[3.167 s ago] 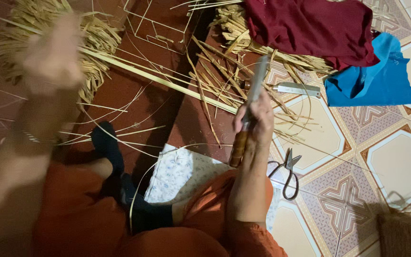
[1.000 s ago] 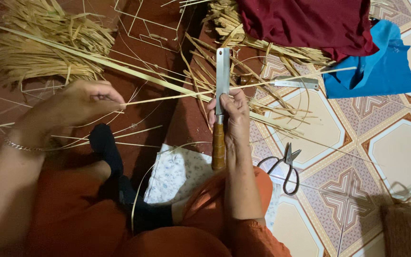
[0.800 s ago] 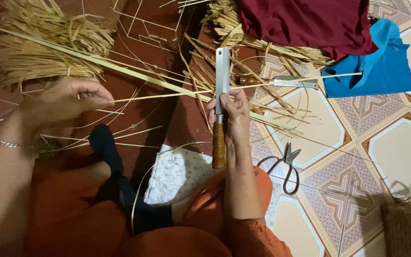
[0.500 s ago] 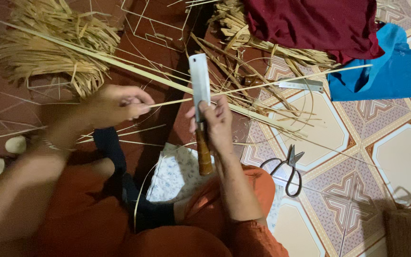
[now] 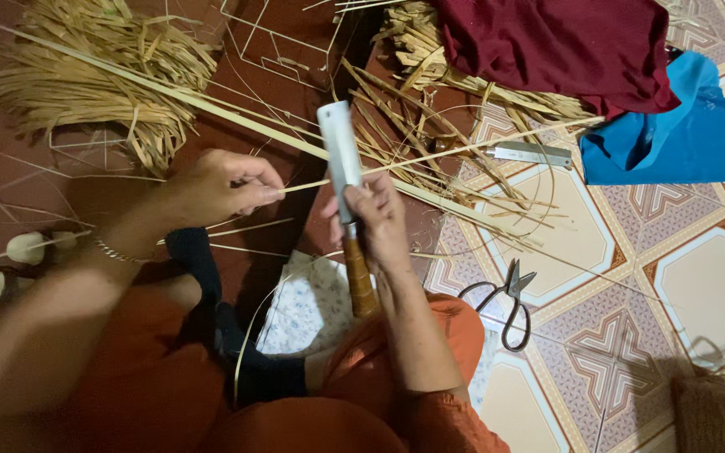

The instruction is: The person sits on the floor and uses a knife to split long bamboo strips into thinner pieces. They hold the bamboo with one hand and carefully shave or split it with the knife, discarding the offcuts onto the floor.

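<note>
Two hands busy above the brown floor: left hand (image 5: 226, 180) pinching a thin, pale, springy bamboo strip (image 5: 463, 149) at its near end, right hand (image 5: 377, 220) clenched around a wooden-handled broad flat knife (image 5: 341, 159), blade upright against that light, probably splintery strip.

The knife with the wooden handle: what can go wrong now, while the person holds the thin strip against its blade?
1. The left hand pinches the thin strip close to the knife; a slip could likely cut its fingertips.
2. The right hand grips near the blade, so its thumb may be nicked.
3. The scissors and a second blade lie loose on the tiled floor near the knee.
</note>
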The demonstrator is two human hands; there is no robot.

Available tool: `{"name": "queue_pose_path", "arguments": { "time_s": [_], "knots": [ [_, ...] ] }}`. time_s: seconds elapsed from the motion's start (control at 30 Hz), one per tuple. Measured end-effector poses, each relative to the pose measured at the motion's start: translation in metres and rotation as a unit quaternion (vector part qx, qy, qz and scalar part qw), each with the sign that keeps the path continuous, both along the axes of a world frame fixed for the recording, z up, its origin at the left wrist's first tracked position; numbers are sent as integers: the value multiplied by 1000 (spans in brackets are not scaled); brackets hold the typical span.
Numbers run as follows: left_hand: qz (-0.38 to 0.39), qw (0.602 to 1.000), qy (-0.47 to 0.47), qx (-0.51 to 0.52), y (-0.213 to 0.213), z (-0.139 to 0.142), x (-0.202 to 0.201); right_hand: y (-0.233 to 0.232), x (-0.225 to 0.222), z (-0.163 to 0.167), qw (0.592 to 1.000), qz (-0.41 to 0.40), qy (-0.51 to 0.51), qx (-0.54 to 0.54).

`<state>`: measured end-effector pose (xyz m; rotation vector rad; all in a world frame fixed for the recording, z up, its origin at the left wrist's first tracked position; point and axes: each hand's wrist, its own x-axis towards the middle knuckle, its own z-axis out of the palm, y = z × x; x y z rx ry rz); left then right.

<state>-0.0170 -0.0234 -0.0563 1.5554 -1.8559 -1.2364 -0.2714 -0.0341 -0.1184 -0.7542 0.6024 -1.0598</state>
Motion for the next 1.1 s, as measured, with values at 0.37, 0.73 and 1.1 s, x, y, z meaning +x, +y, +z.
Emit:
{"name": "queue_pose_path", "arguments": {
  "time_s": [0.37,0.73,1.1],
  "knots": [
    [-18,999,-25,44,-1,-4,30,-12,-28,6,997,-73,-31,-19],
    [-19,998,33,-41,2,-11,-6,18,19,15,998,58,17,-21],
    [21,993,-44,110,0,5,9,1,-7,5,1000,4,-15,-16]
  ]
}}
